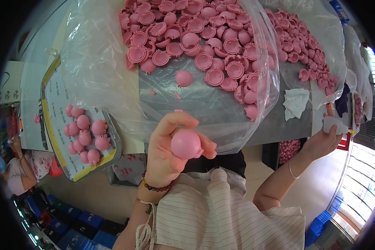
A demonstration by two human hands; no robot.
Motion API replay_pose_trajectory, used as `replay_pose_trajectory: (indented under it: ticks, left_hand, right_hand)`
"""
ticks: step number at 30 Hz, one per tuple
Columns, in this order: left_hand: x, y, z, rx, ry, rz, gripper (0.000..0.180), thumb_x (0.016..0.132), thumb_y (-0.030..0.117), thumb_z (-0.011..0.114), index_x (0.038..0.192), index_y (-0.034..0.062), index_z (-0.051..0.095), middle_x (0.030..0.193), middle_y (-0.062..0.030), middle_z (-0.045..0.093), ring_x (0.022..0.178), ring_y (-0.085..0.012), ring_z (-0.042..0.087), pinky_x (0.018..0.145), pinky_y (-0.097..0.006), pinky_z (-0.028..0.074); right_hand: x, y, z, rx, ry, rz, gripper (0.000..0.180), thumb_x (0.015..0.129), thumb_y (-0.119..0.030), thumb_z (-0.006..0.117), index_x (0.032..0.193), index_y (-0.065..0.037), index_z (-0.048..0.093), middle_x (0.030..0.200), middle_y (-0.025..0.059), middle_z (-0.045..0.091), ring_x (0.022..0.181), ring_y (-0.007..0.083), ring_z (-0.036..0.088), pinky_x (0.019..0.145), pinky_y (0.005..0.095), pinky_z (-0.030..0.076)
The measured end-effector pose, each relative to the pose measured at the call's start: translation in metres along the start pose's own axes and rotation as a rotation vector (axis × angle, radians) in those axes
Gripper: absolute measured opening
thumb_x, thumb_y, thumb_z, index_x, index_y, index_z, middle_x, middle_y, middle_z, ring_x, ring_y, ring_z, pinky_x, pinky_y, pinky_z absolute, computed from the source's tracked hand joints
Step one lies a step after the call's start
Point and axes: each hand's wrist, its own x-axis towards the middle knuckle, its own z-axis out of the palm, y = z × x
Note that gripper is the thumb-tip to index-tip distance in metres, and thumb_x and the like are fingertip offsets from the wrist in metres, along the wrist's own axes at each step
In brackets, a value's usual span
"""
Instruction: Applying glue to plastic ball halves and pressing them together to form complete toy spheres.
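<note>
My left hand (pixel 167 146) is closed around a round pink plastic ball (pixel 186 144) with small tabs on its side, held up in front of the table edge. My right hand (pixel 323 141) is off to the right, gripping a small white bottle-like object (pixel 334 124) with an orange tip. Behind the ball lies a large clear plastic bag (pixel 104 75) spread open, with a heap of pink half shells (pixel 196 37) on it. One loose pink shell (pixel 183 78) lies apart from the heap, just beyond my left hand.
A metal tray (pixel 112 160) at the left holds several assembled pink balls (pixel 85 133). A second bag of pink shells (pixel 304 46) and a white cloth (pixel 296 102) lie at the right. Another person (pixel 18 171) sits at the far left. Blue crates (pixel 75 231) stand on the floor.
</note>
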Motion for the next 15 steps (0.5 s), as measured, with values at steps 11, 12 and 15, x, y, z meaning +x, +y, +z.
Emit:
replay_pose_trajectory:
  ticks: [11, 12, 15]
  left_hand:
    - [-0.038, 0.073, -0.02, 1.121, 0.564, 0.704, 0.037, 0.067, 0.021, 0.068, 0.091, -0.0034, 0.054, 0.083, -0.0114, 0.055, 0.075, -0.02, 0.052, 0.065, -0.028, 0.042]
    - [-0.045, 0.091, -0.026, 1.136, 0.569, 0.709, 0.037, 0.067, 0.021, 0.068, 0.091, -0.0034, 0.054, 0.083, -0.0114, 0.055, 0.075, -0.02, 0.052, 0.065, -0.028, 0.042]
    - [-0.062, 0.12, -0.039, 1.849, 0.723, 0.498, 0.031, 0.068, 0.013, 0.064, 0.094, -0.0013, 0.055, 0.085, -0.0099, 0.056, 0.079, -0.0201, 0.05, 0.071, -0.028, 0.04]
  right_hand:
    - [-0.071, -0.026, 0.045, 0.356, -0.608, 0.101, 0.049, 0.078, -0.034, 0.053, 0.102, 0.007, 0.042, 0.078, 0.0197, 0.056, 0.062, 0.0183, 0.053, 0.053, 0.023, 0.039]
    - [-0.07, -0.025, 0.043, 0.381, -0.592, 0.136, 0.048, 0.078, -0.033, 0.053, 0.102, 0.007, 0.042, 0.077, 0.0192, 0.056, 0.061, 0.0176, 0.052, 0.052, 0.0227, 0.038]
    - [-0.075, -0.027, 0.041, 0.414, -0.556, 0.181, 0.047, 0.077, -0.032, 0.052, 0.101, 0.008, 0.042, 0.074, 0.0181, 0.055, 0.058, 0.0159, 0.049, 0.051, 0.0218, 0.037]
